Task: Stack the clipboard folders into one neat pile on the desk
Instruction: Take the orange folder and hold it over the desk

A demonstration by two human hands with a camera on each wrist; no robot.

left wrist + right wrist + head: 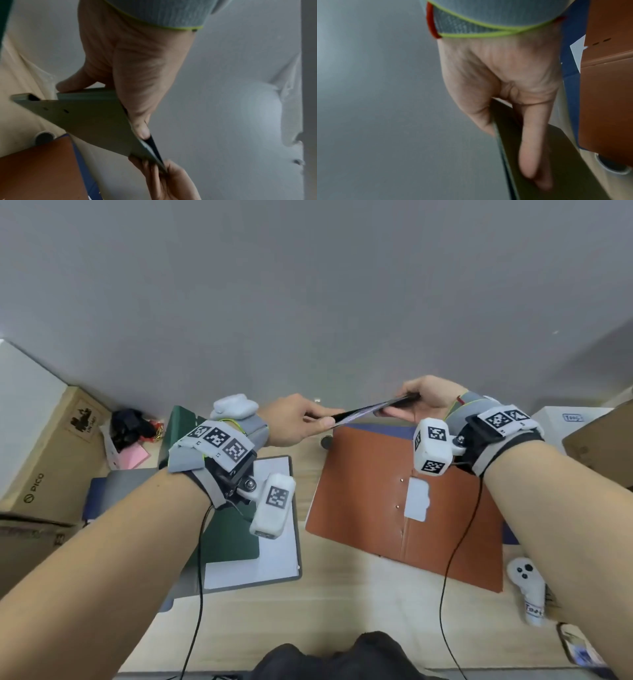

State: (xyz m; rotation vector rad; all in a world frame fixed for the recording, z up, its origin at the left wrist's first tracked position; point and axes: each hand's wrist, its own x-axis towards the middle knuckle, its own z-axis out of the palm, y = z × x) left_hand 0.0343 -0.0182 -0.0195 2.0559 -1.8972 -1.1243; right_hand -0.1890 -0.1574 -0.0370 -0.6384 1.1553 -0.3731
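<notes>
- Nearest, a white controller (527,587) lies at the bench's (329,604) right edge.
- Mid-bench, a brown folder (370,508) rests on a blue folder (387,429); a green folder (233,539) lies left.
- Farther back, the left hand (298,419) and right hand (428,398) hold a dark folder (363,409) in the air, fingers pinching its opposite edges.

Even, soft light; wrist views dim, blurry; fisheye edges.
</notes>
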